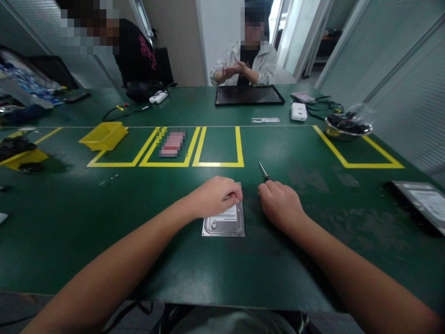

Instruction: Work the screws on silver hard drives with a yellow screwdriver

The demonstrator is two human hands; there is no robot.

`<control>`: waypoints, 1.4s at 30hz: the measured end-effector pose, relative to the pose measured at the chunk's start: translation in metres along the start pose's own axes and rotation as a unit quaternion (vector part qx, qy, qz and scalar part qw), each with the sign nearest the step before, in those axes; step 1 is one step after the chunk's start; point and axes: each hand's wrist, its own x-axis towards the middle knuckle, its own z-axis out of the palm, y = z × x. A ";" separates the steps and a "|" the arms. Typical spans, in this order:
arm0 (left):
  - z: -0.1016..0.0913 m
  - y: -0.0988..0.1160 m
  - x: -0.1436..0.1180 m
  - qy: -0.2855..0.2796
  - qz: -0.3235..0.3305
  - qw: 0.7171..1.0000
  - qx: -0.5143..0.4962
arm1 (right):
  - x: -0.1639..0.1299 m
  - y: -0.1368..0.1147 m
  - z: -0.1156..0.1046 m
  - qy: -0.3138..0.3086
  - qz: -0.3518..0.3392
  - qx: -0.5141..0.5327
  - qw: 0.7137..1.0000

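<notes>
Grip of the right hand (280, 199) is closed round a screwdriver (263, 170), its shaft pointing far and slightly left. Just left of it, the hard drive (227, 227) lies flat on the worktop (208, 273), long axis running near to far. The left hand (219, 197) is nearer, bent over the drive's far part; whether it pinches anything, I cannot tell.

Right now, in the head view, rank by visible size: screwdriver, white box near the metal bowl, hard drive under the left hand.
Largest: hard drive, partly covered by left hand
Middle: white box
Smallest: screwdriver, held in right hand
</notes>
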 end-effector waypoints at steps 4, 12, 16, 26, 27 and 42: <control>0.005 0.004 -0.021 0.012 0.023 0.996 0.089 | 0.000 -0.001 -0.001 -0.008 0.003 0.011 1.000; 0.017 0.005 -0.037 0.019 0.072 0.984 0.160 | 0.000 0.000 -0.002 -0.016 0.009 0.015 1.000; 0.020 0.004 -0.037 0.025 0.071 0.984 0.162 | 0.000 0.000 -0.002 -0.013 0.007 0.009 1.000; 0.023 0.006 -0.035 0.014 0.065 0.983 0.174 | 0.000 0.000 -0.004 -0.015 0.010 0.013 1.000; 0.023 0.006 -0.035 0.013 0.064 0.982 0.176 | 0.000 0.000 -0.004 -0.015 0.010 0.012 1.000; 0.023 0.008 -0.035 0.026 0.053 0.985 0.164 | 0.001 0.000 -0.005 -0.016 0.013 0.009 1.000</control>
